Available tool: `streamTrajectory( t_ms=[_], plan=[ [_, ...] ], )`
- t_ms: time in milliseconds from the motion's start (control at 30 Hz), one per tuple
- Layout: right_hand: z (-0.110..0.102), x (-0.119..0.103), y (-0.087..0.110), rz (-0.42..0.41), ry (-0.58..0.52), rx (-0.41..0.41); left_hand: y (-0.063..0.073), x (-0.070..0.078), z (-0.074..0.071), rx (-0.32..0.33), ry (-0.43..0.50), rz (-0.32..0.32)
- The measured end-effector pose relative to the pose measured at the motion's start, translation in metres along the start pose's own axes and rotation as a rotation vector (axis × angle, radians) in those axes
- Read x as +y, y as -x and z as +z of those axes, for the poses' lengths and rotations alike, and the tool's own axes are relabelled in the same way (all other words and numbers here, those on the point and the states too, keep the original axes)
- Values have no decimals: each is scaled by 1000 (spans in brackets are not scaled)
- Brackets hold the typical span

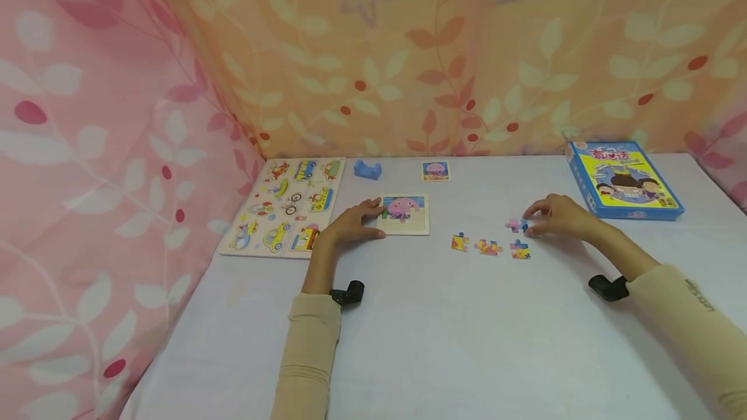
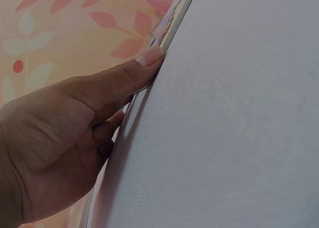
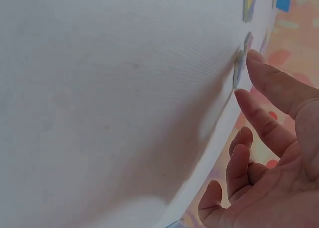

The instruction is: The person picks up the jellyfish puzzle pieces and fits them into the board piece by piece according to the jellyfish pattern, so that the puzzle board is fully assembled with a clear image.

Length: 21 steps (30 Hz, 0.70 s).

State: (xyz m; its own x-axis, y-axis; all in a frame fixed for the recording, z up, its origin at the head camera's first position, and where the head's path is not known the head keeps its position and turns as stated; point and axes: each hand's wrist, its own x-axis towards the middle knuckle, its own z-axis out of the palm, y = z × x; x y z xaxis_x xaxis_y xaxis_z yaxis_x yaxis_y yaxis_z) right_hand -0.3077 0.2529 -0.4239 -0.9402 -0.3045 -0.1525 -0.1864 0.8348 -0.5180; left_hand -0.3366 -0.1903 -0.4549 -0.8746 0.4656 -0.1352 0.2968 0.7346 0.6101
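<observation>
Puzzle tray (image 1: 417,225): I am seeing cream wood, a pink sea creature on blue. Puzzle piece (image 1: 513,225): showing pink and blue. Other pieces (image 1: 488,247): mixing yellow, pink, orange, blue. Block (image 1: 367,169): I am reading plain blue. Box (image 1: 627,180): pairing blue sides with yellow. Sleeves (image 1: 303,355): appearing beige. Back curtain (image 1: 525,50): bearing pale leaves, red dots on orange-yellow. Desk (image 1: 443,342): showing white.

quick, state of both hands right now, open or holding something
Left hand: holding the puzzle board at its left side.
Right hand: at a pink-and-blue puzzle piece; whether it's gripping that can't be told.
</observation>
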Motion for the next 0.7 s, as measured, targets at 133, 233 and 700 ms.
streamTrajectory(
  t_ms=[133, 233, 700],
  plan=[
    [6, 3, -1, -37, 46, 18, 0, -1, 2, -3, -13, -4],
    [8, 5, -2, -49, 58, 23, 0, -1, 1, -3, -21, 0],
    [10, -6, 1, -102, 161, 124, 3, 2, 1, 12, -18, 11]
  ],
)
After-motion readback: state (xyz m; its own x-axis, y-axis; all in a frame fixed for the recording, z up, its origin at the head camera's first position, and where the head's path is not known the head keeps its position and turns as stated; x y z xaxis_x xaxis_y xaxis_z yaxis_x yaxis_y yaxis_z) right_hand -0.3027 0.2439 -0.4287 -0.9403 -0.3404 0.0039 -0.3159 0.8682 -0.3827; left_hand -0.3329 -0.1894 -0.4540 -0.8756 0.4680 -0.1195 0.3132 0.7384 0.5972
